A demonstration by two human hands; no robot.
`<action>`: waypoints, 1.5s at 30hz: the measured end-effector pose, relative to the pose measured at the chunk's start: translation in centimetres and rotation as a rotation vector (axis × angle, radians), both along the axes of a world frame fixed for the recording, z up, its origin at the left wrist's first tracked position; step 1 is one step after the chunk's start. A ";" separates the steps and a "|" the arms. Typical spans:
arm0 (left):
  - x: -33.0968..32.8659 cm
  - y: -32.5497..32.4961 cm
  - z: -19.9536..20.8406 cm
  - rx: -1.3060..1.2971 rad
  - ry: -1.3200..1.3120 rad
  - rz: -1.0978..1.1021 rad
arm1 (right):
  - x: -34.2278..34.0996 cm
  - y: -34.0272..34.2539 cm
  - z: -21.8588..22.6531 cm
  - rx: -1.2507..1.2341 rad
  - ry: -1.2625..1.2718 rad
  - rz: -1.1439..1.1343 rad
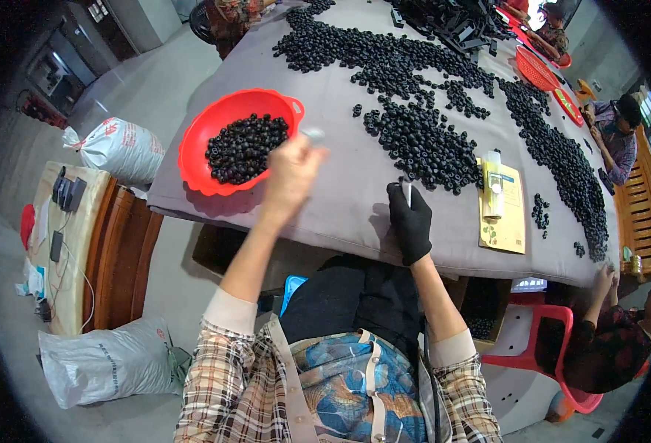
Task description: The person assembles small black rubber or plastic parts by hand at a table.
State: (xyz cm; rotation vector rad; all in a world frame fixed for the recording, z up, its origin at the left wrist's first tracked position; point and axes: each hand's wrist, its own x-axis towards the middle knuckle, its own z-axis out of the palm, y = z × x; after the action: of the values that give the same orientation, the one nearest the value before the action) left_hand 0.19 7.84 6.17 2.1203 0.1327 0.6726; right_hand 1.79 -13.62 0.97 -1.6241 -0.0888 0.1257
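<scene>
My left hand [293,173], bare and a little blurred, is closed in the air beside the red bowl [192,136]. A small pale thing [313,135] shows at its fingertips; I cannot make out what it is. Small round black parts [248,148], which look like little rings or rollers, lie in the bowl. My right hand [412,225] wears a black glove and is closed around a thin white stick [406,193] that points up, near the table's front edge. Just beyond it spreads a loose pile of the same black parts [421,144].
A yellow booklet [514,221] with a clear-wrapped roll [494,196] on it lies to the right on the grey-covered table [333,162]. Black strips [458,26] are heaped at the far side. Other people sit along the right, by a red chair [554,332]. White sacks [111,362] stand left.
</scene>
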 end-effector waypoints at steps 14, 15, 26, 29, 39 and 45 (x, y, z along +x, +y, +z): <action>6.0 -12.4 -6.2 0.194 0.120 -0.199 | 0.4 -1.6 -0.4 0.396 0.086 -0.096; 6.0 -12.5 -6.2 0.216 0.143 -0.196 | 0.4 -1.5 -0.3 0.391 0.087 -0.093; 1.8 -7.0 -5.6 -0.858 0.291 -0.492 | -0.7 -0.1 2.3 0.314 0.206 -0.131; 0.4 -6.0 -6.2 -1.058 0.297 -0.585 | -0.3 0.1 0.9 -0.015 0.077 -0.059; -0.3 -6.2 -6.7 -1.211 0.190 -0.544 | -0.4 1.6 1.2 -0.250 -0.098 0.075; -0.4 -6.2 -6.3 -1.204 0.218 -0.590 | 0.2 1.1 -0.4 -0.279 -0.314 0.104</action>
State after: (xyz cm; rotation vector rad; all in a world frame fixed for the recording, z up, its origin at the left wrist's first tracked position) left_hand -0.25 1.62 -0.16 0.9580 0.0081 -0.0530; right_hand 1.95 -12.51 0.59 -1.9079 -0.4125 -0.0411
